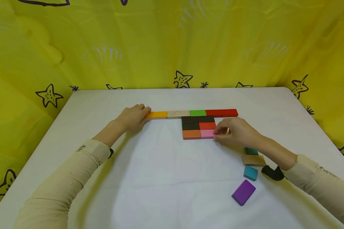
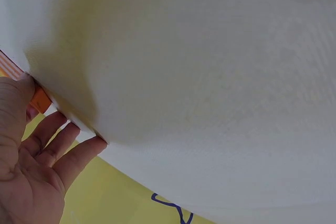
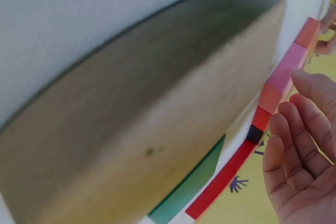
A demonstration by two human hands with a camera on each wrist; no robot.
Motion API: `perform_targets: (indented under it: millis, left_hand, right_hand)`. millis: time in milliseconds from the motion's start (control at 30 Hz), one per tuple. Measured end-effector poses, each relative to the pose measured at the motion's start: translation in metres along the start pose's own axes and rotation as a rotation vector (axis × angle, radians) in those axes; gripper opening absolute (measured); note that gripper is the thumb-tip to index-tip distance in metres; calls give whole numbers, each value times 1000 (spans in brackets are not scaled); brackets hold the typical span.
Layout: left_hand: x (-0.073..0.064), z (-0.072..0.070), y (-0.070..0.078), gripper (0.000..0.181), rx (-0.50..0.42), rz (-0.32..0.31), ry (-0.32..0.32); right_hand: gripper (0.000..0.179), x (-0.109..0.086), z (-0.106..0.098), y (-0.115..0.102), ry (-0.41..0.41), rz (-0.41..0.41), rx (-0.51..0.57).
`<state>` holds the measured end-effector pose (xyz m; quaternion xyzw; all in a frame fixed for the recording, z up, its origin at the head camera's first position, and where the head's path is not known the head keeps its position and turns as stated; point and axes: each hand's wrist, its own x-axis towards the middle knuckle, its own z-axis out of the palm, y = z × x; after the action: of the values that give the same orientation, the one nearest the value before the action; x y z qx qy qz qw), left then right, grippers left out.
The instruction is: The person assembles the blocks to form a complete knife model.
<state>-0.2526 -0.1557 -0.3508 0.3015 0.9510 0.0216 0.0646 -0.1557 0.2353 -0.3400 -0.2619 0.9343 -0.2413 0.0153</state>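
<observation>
Head view: one table (image 1: 149,178), beneath all fingers; left hand (image 1: 133,117), right hand (image 1: 237,132), fingers nearly closed, each pinching a block end. Blocks, presumably light, stiff, sturdy, best gripped edgewise: one tan block (image 1: 253,160), one purple block (image 1: 243,192), bodyward of right fingertips; one yellow-orange block (image 1: 159,114), in left fingers; one pink block (image 1: 207,133), in right; one blue block (image 1: 250,172), one dark green block (image 1: 251,151), likewise bodyward.

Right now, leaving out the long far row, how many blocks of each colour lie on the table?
black blocks: 3
red block: 1
orange block: 1
pink block: 1
dark green block: 1
tan block: 1
blue block: 1
purple block: 1
Total: 10
</observation>
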Motion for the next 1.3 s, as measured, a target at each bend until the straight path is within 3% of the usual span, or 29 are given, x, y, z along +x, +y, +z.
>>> perform_targets:
  millis: [733,1300]
  left_hand:
    - [-2,-2,2,34,2,-8,-3]
    - [-1,1,2,31,5,8,26]
  right_hand:
    - [20,-51,-13,11,131,-10,67]
    - [35,-99,-23,22,207,-2,42]
